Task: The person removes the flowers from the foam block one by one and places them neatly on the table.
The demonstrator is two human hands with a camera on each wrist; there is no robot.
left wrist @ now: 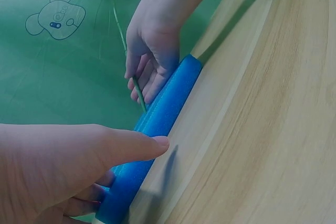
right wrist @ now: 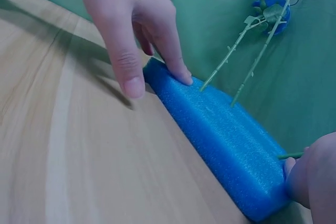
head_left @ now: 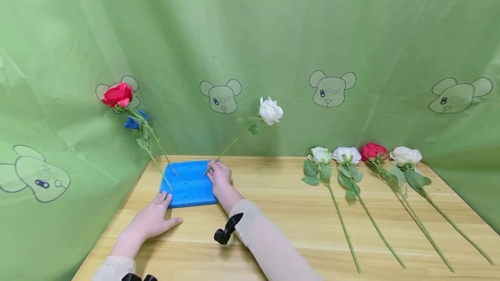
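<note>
Head view: nearest me, my left hand (head_left: 150,220) has its thumb spread and fingers straight, their tips touching the blue foam block (head_left: 191,198) at its eight o'clock corner, on the wood-grain counter (head_left: 273,194). At the block's two o'clock edge my right hand (head_left: 222,180) pinches the stem of a white rose (head_left: 271,111); its foot meets the foam, how deep I can't tell. Off toward three o'clock lie a greenish rose (head_left: 322,155), a pale rose (head_left: 347,155), a crimson rose (head_left: 373,151) and a cream rose (head_left: 405,155), blooms pointing around eleven. A blue rose (head_left: 133,122) and a red rose (head_left: 118,95) stand in the foam, leaning toward eleven. Farthest, green cloth (head_left: 273,34) carries outlined round-eared heads (head_left: 220,99); their small lettering seems to begin with Q, the rest too tiny for me to read.
</note>
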